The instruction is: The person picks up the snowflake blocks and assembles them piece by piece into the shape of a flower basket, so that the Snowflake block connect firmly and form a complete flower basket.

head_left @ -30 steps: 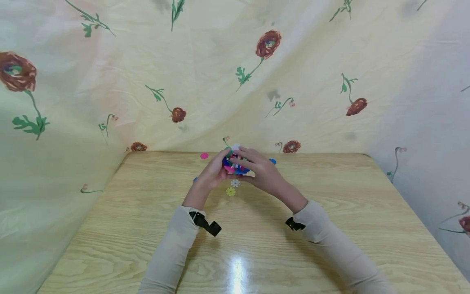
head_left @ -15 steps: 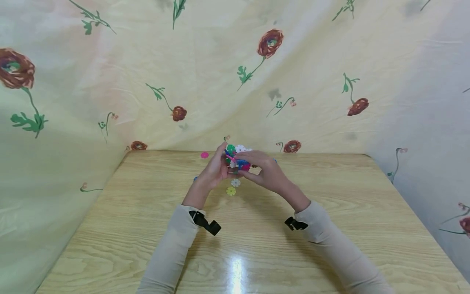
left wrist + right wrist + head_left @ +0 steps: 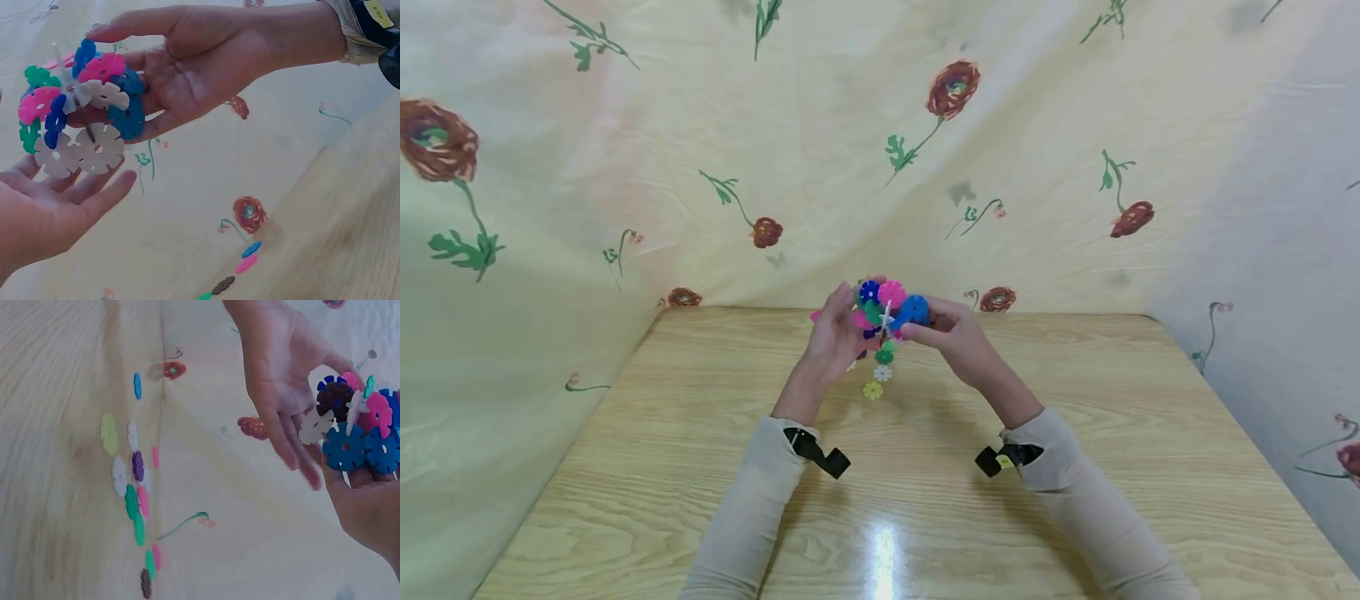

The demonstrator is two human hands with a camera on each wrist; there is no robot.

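A ball-like cluster of interlocking notched plastic discs point(image 3: 891, 293) in pink, blue, green, white and brown is held up over the far part of the table. My right hand point(image 3: 957, 342) grips its right side, thumb in front on a blue disc and fingers behind. On the other side my left hand point(image 3: 833, 340) stands with its palm toward the cluster and its fingers fairly straight. In the left wrist view, the left fingertips lie right by the white discs point(image 3: 99, 150) at the bottom. The right wrist view shows the right hand point(image 3: 369, 515) under blue discs point(image 3: 345, 447).
Several loose discs lie on the wooden table point(image 3: 880, 467) below the hands, among them a yellow disc point(image 3: 872, 390), a white disc point(image 3: 882, 373) and a green disc point(image 3: 884, 356). Behind the table's far edge hangs a flower-print cloth point(image 3: 820, 167).
The cluster has risen and turned, with pink and blue discs now facing up. My right hand has shifted from covering it to gripping its right side; the left fingers have opened out.
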